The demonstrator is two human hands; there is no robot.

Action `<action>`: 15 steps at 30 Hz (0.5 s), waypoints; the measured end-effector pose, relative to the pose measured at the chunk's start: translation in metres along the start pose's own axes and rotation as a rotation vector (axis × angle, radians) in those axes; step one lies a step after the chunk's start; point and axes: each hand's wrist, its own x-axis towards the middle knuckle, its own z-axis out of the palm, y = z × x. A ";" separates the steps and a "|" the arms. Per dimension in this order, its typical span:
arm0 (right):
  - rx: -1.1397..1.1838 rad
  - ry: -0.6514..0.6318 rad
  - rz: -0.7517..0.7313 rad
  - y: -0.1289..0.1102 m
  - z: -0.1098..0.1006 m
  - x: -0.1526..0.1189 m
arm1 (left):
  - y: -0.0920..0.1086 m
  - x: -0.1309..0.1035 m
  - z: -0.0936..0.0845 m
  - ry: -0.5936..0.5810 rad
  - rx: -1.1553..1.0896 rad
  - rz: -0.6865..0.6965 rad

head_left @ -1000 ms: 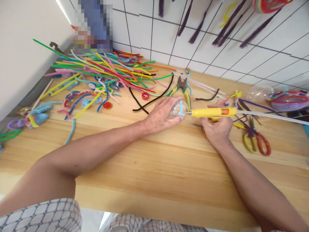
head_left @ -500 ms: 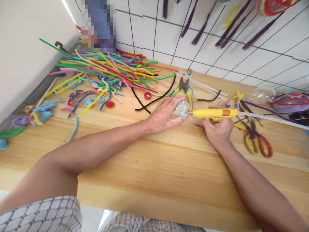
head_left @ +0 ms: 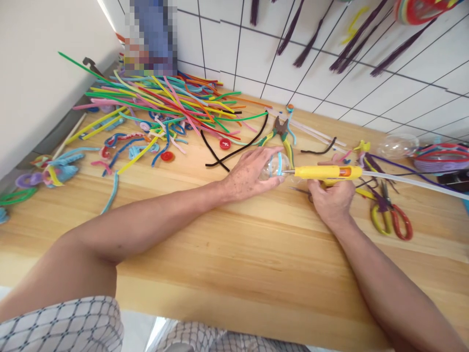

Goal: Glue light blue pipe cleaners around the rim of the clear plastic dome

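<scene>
My left hand (head_left: 246, 177) holds a small clear ball (head_left: 271, 167) between thumb and fingers, above the wooden table (head_left: 227, 264). Light blue strips (head_left: 280, 164) run across the ball's right side. In my right hand (head_left: 334, 201) is a yellow glue gun (head_left: 317, 172), fingers closed round its handle. Its metal tip points left and meets, or nearly meets, the ball at the blue strip. A long whitish glue stick (head_left: 406, 180) sticks out of the gun's back end toward the right.
Green-and-yellow pliers (head_left: 281, 128) lie just behind the ball. Scissors with red and yellow handles (head_left: 402, 222) rest right of my right hand. Colourful pipe cleaners (head_left: 164, 105) pile up at the back left. A clear ball (head_left: 398, 145) stands at the back right, near the tiled wall (head_left: 330, 93).
The whole view has shifted slightly. Both hands keep the same hold, and the glue gun's tip stays at the ball.
</scene>
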 end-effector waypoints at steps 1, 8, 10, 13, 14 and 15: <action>0.010 0.011 0.001 0.000 0.001 0.000 | 0.000 0.000 0.000 -0.002 -0.002 0.001; -0.004 0.000 -0.008 0.003 0.001 0.000 | 0.001 0.001 -0.001 -0.018 -0.003 -0.015; -0.006 0.002 -0.012 0.005 0.002 0.000 | 0.000 0.001 -0.001 -0.015 -0.006 -0.015; -0.001 0.014 -0.014 0.007 0.003 0.000 | 0.000 0.000 0.000 -0.008 -0.006 -0.011; 0.007 0.019 -0.014 0.008 0.004 0.000 | 0.000 0.000 0.000 -0.007 -0.007 -0.006; 0.016 0.020 -0.014 0.009 0.004 0.000 | -0.001 0.000 0.001 -0.005 -0.009 -0.001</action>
